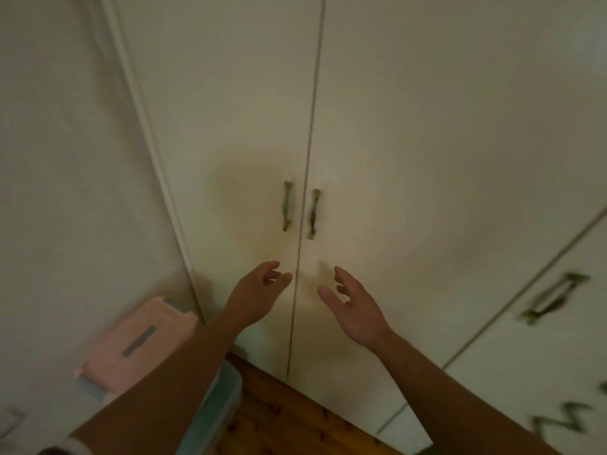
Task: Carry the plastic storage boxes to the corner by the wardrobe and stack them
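A pink-lidded plastic storage box sits in the corner at lower left, stacked on a box with a blue-green lid; my left forearm hides part of both. The cream wardrobe fills the view ahead. My left hand and my right hand are both raised in front of its double doors, below the handles, fingers apart and holding nothing. The picture is blurred.
Two metal handles flank the door gap. Another handle is on a door at the right. A bare wall stands at the left, and wooden floor shows below the wardrobe.
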Action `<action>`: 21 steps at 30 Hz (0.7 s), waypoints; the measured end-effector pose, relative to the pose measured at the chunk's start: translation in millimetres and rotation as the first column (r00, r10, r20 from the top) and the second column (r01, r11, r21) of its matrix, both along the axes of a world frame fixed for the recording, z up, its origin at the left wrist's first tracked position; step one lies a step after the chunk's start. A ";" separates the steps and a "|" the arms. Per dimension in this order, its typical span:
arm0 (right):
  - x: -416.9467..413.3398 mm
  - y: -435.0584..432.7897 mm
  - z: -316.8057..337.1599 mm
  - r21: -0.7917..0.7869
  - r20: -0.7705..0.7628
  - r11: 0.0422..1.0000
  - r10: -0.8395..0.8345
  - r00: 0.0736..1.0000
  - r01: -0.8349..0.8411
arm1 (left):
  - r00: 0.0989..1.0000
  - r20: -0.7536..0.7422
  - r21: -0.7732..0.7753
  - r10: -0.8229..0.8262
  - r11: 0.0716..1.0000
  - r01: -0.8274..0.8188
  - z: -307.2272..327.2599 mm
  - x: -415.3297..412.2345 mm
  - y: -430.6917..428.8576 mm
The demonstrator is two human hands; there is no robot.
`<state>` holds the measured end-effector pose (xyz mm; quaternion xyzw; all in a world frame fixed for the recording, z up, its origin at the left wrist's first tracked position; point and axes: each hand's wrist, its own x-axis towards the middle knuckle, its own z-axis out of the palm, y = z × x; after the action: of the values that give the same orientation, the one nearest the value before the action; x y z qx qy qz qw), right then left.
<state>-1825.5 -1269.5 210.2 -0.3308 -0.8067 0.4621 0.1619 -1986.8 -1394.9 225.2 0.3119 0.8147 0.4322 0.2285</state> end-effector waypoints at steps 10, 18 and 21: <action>157.7 42.1 -12.5 -0.002 -0.004 0.986 -0.168 0.986 0.168 | 0.976 -0.025 -0.045 -0.216 0.976 0.215 -1.2 138.0 77.5; 265.5 39.0 -17.9 0.009 0.027 0.928 -0.373 0.927 0.373 | 0.909 -0.006 -0.064 -0.417 0.907 0.416 -16.1 229.0 119.8; 305.1 34.8 -15.1 0.032 0.040 0.874 -0.485 0.873 0.484 | 0.844 -0.009 -0.056 -0.537 0.843 0.536 -16.2 266.2 136.5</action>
<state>-1520.4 -1234.7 195.1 -0.5313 -0.7065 0.3906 0.2569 -1720.6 -1258.4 209.0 0.5263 0.7085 0.3264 0.3383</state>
